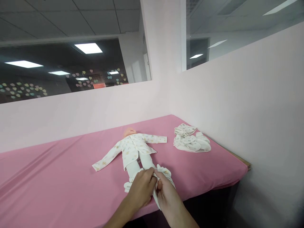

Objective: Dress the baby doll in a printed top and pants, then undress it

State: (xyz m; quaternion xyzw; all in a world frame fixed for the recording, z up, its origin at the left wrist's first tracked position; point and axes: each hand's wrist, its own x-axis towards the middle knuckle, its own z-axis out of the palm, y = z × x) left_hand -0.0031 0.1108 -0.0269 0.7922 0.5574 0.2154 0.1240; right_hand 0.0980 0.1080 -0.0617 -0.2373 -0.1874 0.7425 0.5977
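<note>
A baby doll (130,131) lies on its back on the pink sheet. It wears a white baby jacket (133,147) with a small print, its sleeves spread wide, and its legs (145,161) are white. Around the lower legs, white printed baby pants (166,171) are bunched up. My left hand (142,187) is closed on the gathered cloth near the doll's feet. Right beside it, my right hand (167,193) also grips the pants, its thumb and fingers pressed together. Both hands hide the feet and much of the cloth.
Folded white printed baby clothes (192,139) lie to the right, near the wall. The pink sheet (59,177) covers the table, whose front edge runs just below my hands. White walls (237,104) with windows close off the back and right.
</note>
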